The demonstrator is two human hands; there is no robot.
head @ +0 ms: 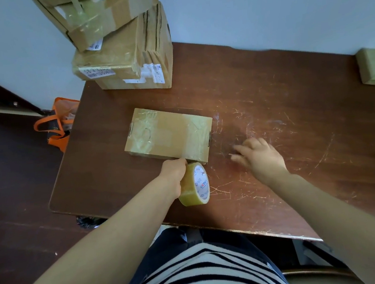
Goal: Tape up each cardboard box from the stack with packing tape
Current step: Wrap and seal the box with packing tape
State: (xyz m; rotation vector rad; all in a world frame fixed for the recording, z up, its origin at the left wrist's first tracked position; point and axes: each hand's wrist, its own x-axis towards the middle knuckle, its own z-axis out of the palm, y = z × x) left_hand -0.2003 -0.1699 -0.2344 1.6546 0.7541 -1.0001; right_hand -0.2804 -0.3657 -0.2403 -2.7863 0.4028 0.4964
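Left hand (pixel 175 169) is wrapped round the tape roll (pixel 195 183) right at the near edge of the small box (pixel 169 134) mid-frame, right hand (pixel 261 157) hovers loose-fingered over bare scratched table (pixel 294 112), and the box stack (pixel 123 46) upper left gets cut off.

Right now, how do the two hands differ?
The left hand grips the tape roll; the right hand holds nothing. The left hand sits at the near edge of the flat box; the right hand is off to its right, fingers spread over the table. Both are bare and over the table.
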